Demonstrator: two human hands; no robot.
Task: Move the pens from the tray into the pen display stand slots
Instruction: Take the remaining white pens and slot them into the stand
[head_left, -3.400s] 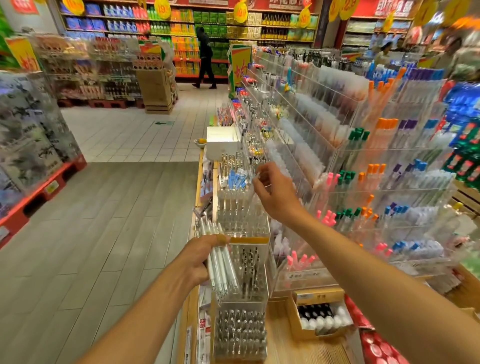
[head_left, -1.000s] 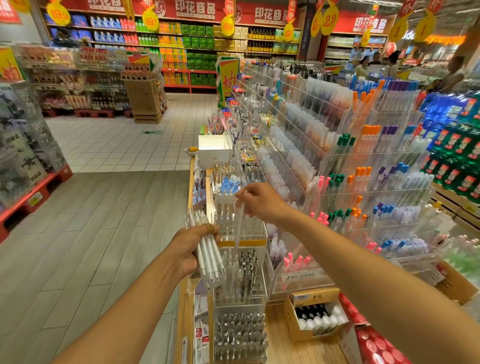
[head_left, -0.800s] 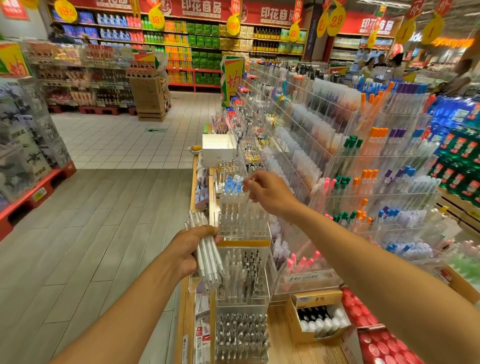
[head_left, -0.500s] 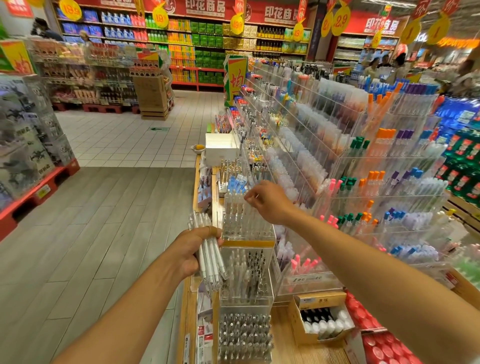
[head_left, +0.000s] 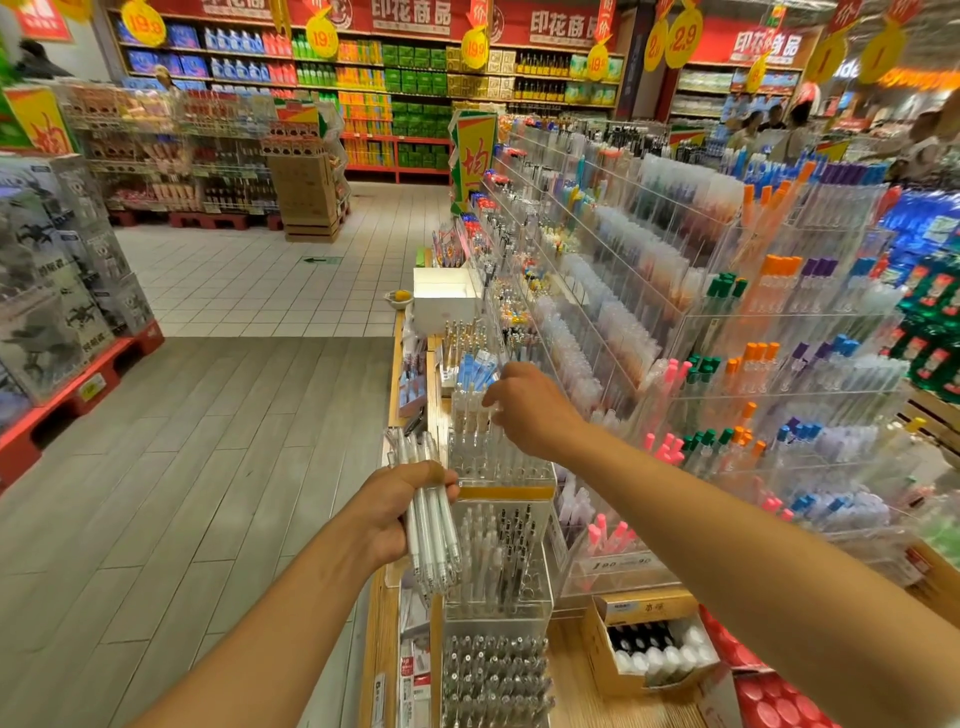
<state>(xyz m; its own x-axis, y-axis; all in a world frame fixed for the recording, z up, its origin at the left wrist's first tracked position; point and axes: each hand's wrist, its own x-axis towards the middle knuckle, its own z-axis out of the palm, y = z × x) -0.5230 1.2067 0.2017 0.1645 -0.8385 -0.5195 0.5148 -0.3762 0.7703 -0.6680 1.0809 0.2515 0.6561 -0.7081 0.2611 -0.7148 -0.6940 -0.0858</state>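
My left hand grips a bundle of several clear white pens, held upright just left of the clear tiered pen display stand. My right hand reaches over the stand's upper tier. Its fingertips pinch the top of a clear pen that stands among the pens in the slots there. The stand's lower tiers hold more clear and black pens. No tray can be picked out.
A large acrylic rack of coloured pens rises right of the stand. A white box sits farther along the wooden shelf. A cardboard box of small bottles lies at lower right. The aisle floor lies to the left.
My right hand has brought a single pen down from above the stand into the upper tier's slots. My left hand has kept the bundle in about the same place.
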